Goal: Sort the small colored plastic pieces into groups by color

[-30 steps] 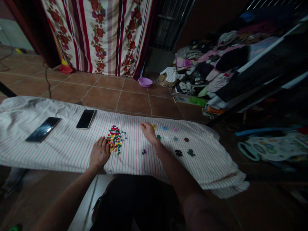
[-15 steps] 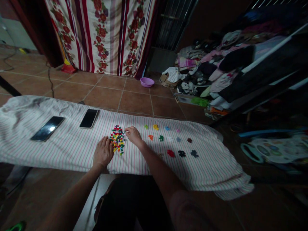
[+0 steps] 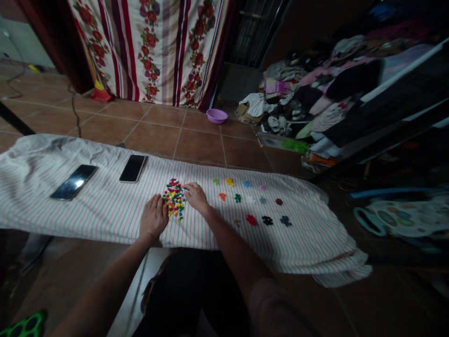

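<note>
A mixed pile of small colourful pieces (image 3: 174,199) lies on the striped cloth (image 3: 199,229); they look like tiny blocks or beads. My left hand (image 3: 154,217) rests flat at the pile's left edge, fingers stretched out and touching it. At the upper right edge of the pile is my right hand (image 3: 195,195), thumb and fingertips drawn together. Whatever is between those fingertips is too small to make out. To the right sit small single-colour heaps, among them a yellow heap (image 3: 229,181), an orange heap (image 3: 222,197), a red heap (image 3: 251,220) and a black heap (image 3: 267,220).
Two phones lie on the cloth's left side, one dark phone (image 3: 133,168) and one reflecting light, the shiny phone (image 3: 74,182). Beyond the cloth, a purple basin (image 3: 216,116) stands on the tiled floor near a floral curtain (image 3: 150,56). Heaped clothes (image 3: 280,89) fill the back right.
The view has shifted slightly, so everything sits a little to the right and higher. My right hand stays at the pile's edge with small finger movement; my left hand remains beside it.
</note>
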Tool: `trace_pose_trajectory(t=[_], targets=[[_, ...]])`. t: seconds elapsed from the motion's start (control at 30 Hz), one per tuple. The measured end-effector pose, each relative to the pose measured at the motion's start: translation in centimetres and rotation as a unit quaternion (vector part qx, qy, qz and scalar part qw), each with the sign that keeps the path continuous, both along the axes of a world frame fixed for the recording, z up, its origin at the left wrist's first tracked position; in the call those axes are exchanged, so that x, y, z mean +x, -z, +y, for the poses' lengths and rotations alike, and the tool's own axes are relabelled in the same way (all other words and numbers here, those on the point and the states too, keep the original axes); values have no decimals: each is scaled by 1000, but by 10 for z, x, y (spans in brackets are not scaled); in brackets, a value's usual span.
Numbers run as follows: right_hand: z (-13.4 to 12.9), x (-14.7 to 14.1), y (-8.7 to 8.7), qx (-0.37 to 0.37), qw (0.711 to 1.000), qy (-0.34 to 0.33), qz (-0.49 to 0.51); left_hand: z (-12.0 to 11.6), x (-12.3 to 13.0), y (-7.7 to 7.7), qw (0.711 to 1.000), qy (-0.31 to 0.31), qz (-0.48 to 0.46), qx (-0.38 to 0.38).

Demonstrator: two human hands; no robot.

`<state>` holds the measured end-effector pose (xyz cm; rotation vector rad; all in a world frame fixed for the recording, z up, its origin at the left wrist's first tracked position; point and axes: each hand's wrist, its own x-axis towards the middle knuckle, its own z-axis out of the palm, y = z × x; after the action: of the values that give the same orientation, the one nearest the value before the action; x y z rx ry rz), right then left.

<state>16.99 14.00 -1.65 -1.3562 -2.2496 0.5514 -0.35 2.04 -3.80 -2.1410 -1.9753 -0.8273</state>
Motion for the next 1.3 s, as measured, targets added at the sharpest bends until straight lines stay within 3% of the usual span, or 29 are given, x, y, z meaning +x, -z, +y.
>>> trace_pose_trajectory(t=[0.2, 0.43, 0.7, 1.3], targets=[[-9, 4, 4, 41, 999, -25, 10, 0, 0, 0, 1000, -1, -4, 2], [-22, -18, -18, 59, 996, -50, -37, 1, 2, -3, 1000, 0, 6, 14], [-26, -56, -35, 38, 987, -56, -144, 1, 2, -2, 1000, -9, 0, 13], [-19, -69, -43, 7, 981, -63, -181, 1, 2, -2, 999, -16, 24, 14]])
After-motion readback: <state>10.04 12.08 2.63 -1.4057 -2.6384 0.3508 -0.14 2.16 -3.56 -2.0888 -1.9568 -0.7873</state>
